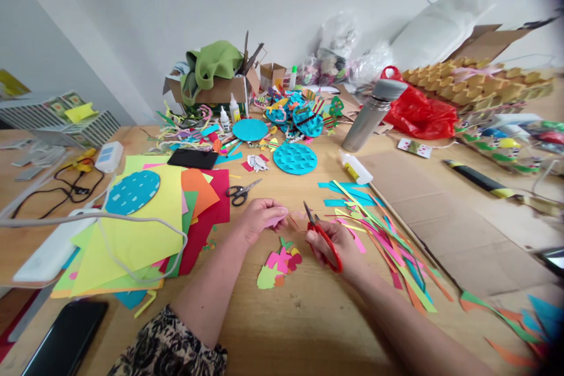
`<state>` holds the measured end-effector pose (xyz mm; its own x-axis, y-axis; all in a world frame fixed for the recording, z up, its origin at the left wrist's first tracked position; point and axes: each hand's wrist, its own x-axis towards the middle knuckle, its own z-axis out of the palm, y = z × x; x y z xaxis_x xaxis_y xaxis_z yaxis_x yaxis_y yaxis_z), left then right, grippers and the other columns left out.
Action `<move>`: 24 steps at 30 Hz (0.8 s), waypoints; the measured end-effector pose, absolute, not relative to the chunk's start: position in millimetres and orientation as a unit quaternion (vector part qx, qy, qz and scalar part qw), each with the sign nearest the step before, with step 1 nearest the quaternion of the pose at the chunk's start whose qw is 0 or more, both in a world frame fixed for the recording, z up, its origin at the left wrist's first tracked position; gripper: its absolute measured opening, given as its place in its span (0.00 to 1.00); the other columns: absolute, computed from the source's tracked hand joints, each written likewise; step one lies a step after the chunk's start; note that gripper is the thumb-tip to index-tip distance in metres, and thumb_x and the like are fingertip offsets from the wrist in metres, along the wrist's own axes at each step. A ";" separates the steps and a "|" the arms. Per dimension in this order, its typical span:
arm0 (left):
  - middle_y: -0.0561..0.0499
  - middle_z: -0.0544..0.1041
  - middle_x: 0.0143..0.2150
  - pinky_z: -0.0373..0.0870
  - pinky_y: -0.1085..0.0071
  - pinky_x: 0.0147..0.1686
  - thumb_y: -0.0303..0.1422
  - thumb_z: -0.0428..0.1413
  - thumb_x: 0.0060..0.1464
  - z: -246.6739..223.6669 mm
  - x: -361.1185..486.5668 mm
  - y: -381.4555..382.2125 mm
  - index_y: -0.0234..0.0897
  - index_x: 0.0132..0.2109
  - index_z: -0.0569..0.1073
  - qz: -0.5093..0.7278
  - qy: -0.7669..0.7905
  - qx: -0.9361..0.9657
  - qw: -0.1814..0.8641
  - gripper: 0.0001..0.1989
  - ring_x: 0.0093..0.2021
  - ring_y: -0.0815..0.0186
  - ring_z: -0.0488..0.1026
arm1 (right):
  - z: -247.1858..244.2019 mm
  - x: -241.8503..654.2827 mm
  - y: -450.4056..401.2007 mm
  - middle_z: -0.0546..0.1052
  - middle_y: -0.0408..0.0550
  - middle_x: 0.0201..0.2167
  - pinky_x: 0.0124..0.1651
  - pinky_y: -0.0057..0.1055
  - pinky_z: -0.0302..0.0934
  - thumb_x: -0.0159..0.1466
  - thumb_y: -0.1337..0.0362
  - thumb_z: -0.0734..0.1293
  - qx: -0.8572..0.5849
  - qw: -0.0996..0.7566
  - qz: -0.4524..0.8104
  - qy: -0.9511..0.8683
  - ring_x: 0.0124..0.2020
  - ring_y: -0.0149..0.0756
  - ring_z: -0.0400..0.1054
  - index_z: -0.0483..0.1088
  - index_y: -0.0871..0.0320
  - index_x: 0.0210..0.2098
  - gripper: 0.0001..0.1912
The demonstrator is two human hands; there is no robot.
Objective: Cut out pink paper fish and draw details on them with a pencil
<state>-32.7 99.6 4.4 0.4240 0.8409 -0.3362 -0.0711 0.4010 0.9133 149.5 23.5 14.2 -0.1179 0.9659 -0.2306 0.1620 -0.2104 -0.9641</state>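
One left hand (261,218) pinching partly hidden pink paper (275,221), right hand (340,244) gripping red scissors (319,229)

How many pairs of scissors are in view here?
2: red-handled metal scissors in the right hand, and black-handled metal scissors lying on the wooden table beyond the left hand. More may be hidden from view.

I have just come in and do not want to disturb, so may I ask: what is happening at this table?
The person's left hand holds a small piece of pink paper, and the right hand holds red-handled scissors, with the blades apart from that piece. Between the forearms lies a small pile of cut paper shapes. Paper strips are scattered on the right, and coloured sheets lie stacked on the left.
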 end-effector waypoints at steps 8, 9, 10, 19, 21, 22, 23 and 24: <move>0.50 0.75 0.21 0.63 0.73 0.23 0.39 0.67 0.35 0.2 -31.4 102.2 0.34 0.25 0.74 0.359 0.444 0.413 0.710 0.14 0.21 0.70 0.68 | 15.8 150.3 22.5 0.65 0.39 0.09 0.17 0.25 0.47 0.53 0.41 0.70 -0.563 0.384 0.518 -0.517 0.12 0.27 0.56 0.60 0.55 0.16 0.27; 0.50 0.75 0.21 0.63 0.73 0.23 0.39 0.67 0.35 0.2 -31.5 102.0 0.34 0.25 0.73 0.362 0.443 0.410 0.710 0.14 0.21 0.70 0.68 | 16.3 150.4 22.3 0.65 0.39 0.09 0.17 0.25 0.47 0.53 0.41 0.70 -0.561 0.386 0.519 -0.518 0.12 0.27 0.56 0.60 0.55 0.17 0.27; 0.50 0.75 0.21 0.63 0.73 0.23 0.39 0.67 0.35 0.4 -31.7 101.8 0.34 0.25 0.73 0.365 0.442 0.408 0.710 0.14 0.21 0.70 0.68 | 16.9 150.8 22.0 0.65 0.39 0.09 0.17 0.25 0.47 0.53 0.42 0.71 -0.559 0.388 0.517 -0.519 0.12 0.27 0.56 0.59 0.55 0.17 0.26; 0.51 0.74 0.21 0.64 0.73 0.23 0.38 0.69 0.36 -2.4 -33.7 103.8 0.33 0.26 0.74 0.413 0.445 0.378 0.699 0.15 0.21 0.69 0.69 | 29.0 162.7 24.4 0.69 0.43 0.18 0.24 0.28 0.52 0.57 0.43 0.69 -0.618 0.363 0.332 -0.613 0.20 0.32 0.62 0.61 0.54 0.23 0.23; 0.52 0.74 0.21 0.65 0.73 0.23 0.38 0.69 0.36 -4.2 -34.4 104.9 0.34 0.27 0.73 0.436 0.449 0.365 0.689 0.15 0.20 0.69 0.69 | 34.8 156.5 27.4 0.72 0.46 0.21 0.26 0.29 0.51 0.61 0.47 0.67 -0.662 0.276 0.226 -0.659 0.22 0.35 0.64 0.63 0.55 0.25 0.19; 0.52 0.74 0.21 0.65 0.73 0.23 0.39 0.69 0.36 -5.0 -34.8 105.4 0.34 0.27 0.73 0.448 0.450 0.360 0.683 0.16 0.20 0.70 0.69 | 38.1 151.3 29.3 0.74 0.47 0.23 0.26 0.30 0.50 0.64 0.50 0.65 -0.679 0.224 0.198 -0.671 0.23 0.37 0.67 0.64 0.55 0.27 0.17; 0.53 0.74 0.21 0.65 0.74 0.23 0.39 0.69 0.36 -5.7 -35.1 105.7 0.34 0.27 0.73 0.458 0.452 0.355 0.678 0.16 0.20 0.70 0.69 | 41.4 145.0 31.5 0.76 0.49 0.24 0.26 0.30 0.50 0.66 0.54 0.63 -0.687 0.177 0.177 -0.682 0.24 0.38 0.69 0.65 0.55 0.28 0.14; 0.53 0.74 0.21 0.65 0.74 0.23 0.39 0.69 0.36 -6.1 -35.3 106.0 0.34 0.28 0.74 0.466 0.453 0.351 0.674 0.16 0.20 0.70 0.69 | 44.5 138.2 34.2 0.78 0.51 0.27 0.27 0.30 0.50 0.67 0.57 0.63 -0.695 0.145 0.154 -0.687 0.27 0.40 0.71 0.66 0.56 0.31 0.11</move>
